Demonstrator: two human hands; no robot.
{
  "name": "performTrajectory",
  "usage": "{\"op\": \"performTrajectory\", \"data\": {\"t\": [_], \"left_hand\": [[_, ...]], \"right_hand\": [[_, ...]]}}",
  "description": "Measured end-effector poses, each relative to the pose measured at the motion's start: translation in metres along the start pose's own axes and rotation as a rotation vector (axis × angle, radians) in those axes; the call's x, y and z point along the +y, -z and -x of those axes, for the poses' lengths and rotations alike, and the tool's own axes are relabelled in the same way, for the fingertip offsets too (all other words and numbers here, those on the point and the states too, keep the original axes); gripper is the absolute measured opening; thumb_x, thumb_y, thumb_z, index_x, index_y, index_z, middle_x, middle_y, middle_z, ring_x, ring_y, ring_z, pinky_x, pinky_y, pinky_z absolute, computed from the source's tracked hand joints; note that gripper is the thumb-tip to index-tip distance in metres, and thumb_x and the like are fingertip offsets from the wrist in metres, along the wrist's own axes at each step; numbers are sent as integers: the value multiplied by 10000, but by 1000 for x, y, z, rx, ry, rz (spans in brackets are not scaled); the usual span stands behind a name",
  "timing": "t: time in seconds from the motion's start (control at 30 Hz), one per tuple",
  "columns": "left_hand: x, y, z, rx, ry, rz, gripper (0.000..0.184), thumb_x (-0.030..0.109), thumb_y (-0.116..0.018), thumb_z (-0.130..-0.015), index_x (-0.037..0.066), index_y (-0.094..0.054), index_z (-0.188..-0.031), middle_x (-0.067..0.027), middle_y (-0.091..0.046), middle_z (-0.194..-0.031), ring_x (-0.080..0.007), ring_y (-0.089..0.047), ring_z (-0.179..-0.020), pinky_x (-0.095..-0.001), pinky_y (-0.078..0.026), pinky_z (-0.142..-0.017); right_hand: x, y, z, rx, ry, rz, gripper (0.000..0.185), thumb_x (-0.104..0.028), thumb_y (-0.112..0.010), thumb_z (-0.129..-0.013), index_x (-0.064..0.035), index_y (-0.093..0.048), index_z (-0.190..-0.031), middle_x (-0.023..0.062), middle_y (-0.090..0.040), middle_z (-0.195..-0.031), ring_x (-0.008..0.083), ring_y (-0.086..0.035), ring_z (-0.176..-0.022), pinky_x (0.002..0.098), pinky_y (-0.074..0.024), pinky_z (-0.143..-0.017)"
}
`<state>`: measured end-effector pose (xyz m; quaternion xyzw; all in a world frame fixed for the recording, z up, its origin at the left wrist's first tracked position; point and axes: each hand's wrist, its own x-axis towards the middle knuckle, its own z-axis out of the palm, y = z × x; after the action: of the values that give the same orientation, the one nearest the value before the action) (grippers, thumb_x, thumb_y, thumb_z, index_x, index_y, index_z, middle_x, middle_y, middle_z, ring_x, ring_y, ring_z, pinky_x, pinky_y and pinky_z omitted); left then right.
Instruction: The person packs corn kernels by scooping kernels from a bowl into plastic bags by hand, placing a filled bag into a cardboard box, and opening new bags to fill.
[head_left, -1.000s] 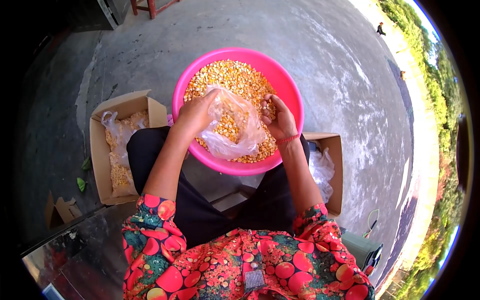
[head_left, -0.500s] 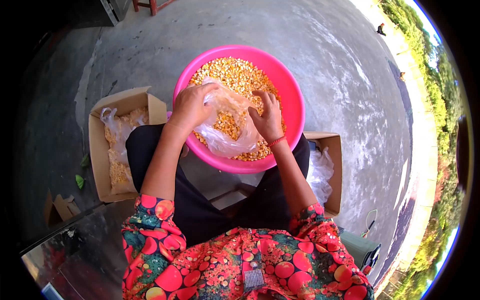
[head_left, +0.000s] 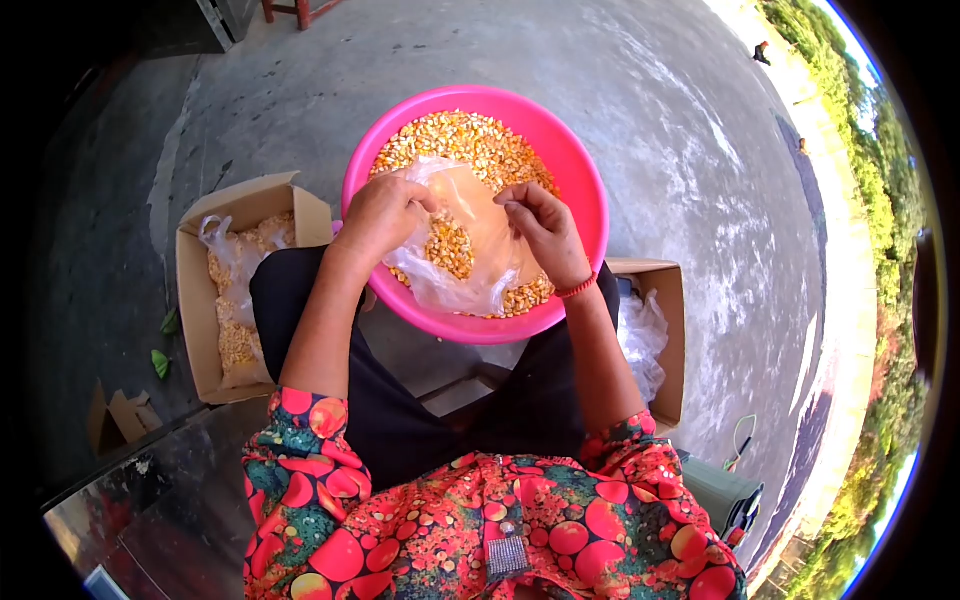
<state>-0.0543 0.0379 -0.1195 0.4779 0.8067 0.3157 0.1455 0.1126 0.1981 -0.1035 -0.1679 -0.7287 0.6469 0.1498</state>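
1. Left hand [head_left: 383, 218] pinching the plastic bag's [head_left: 488, 232] edge, right hand [head_left: 550, 238] pinching the opposite side, probably to keep it spread.
2. Bag's lying on corn kernels [head_left: 455, 135] inside my pink basin [head_left: 592, 215].
3. Basin's between my knees [head_left: 285, 295], presumably for easy reach.

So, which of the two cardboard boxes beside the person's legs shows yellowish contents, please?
The left box: yellowish bits show inside. The right box shows whitish plastic instead.

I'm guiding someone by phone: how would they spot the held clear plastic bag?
Find the round pink plastic basin. Over its yellow corn kernels, the left hand grips a clear plastic bag; unlike the plastic in the brown cardboard boxes, it rests inside the basin.
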Motion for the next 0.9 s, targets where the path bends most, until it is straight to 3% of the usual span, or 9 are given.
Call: {"op": "performTrajectory", "data": {"t": [0.13, 0.27, 0.33, 0.47, 0.57, 0.67, 0.73, 0.83, 0.9], "left_hand": [[1, -2, 1, 13, 48, 5, 258, 33, -540, -715, 94, -698, -910, -187, -633, -910, -331, -607, -875, -400, -477, -801], [0, -6, 2, 54, 31, 3, 290, 30, -523, -726, 66, -675, -970, -195, -620, -975, -335, -603, -904, -410, -473, -813], [0, -6, 1, 67, 10, 6, 301, 33, -522, -729, 58, -666, -991, -197, -616, -990, -338, -601, -910, -412, -472, -817], [3, -5, 2, 21, 43, 38, 309, 41, -531, -733, 50, -654, -1016, -213, -604, -1011, -350, -594, -922, -417, -468, -827], [2, -5, 2, -6, 40, 37, 304, 44, -543, -736, 45, -651, -1020, -220, -602, -1010, -353, -591, -926, -419, -465, -831], [0, -7, 2, -4, 22, 49, 290, 45, -552, -740, 43, -652, -1013, -220, -604, -1001, -352, -590, -924, -418, -463, -834], [-2, -8, 2, 0, 14, 53, 283, 44, -556, -742, 43, -653, -1008, -216, -606, -995, -350, -591, -922, -418, -462, -836], [-3, -8, 2, 3, -11, 53, 312, 40, -604, -728, 50, -647, -1037, -230, -622, -956, -346, -606, -915, -380, -467, -829], [-1, -8, 2, -1, -5, 54, 306, 38, -603, -731, 49, -648, -1034, -223, -627, -946, -340, -609, -910, -383, -467, -822]], "right_hand": [[42, 28, -7, 145, -170, -39, 179, -123, -501, -908, 2, -588, -1003, -27, -551, -763, 55, -496, -704, 210, -425, -651], [110, 58, -7, 221, 20, 960, 313, -123, -555, -809, -73, -572, -1117, 127, -594, -1037, 275, -576, -956, 377, -460, -830], [128, 57, -9, 117, -45, 1003, 373, -171, -558, -790, -106, -556, -1157, 158, -545, -1157, 346, -523, -1059, 421, -444, -877], [170, 48, -2, 99, 102, 865, 369, -274, -531, -818, -86, -568, -1133, 121, -574, -1144, 338, -544, -1039, 408, -449, -876], [204, 57, -1, 30, -168, 205, 359, -256, -560, -802, -84, -598, -1115, 122, -630, -1049, 347, -590, -960, 395, -471, -832], [197, 57, 3, -17, -72, 457, 281, -213, -550, -838, -65, -627, -1064, 117, -665, -920, 298, -634, -835, 345, -495, -752], [138, 37, 4, 157, -507, -306, 231, -192, -512, -891, -21, -642, -976, 111, -658, -870, 233, -632, -766, 312, -499, -699], [131, 37, -16, 183, -142, 76, 236, -200, -453, -938, -26, -609, -903, 31, -596, -741, 134, -550, -596, 253, -457, -545], [104, 54, -16, 151, -288, -296, 216, -213, -447, -941, -50, -581, -896, 3, -533, -688, 101, -473, -543, 230, -393, -487]]}}
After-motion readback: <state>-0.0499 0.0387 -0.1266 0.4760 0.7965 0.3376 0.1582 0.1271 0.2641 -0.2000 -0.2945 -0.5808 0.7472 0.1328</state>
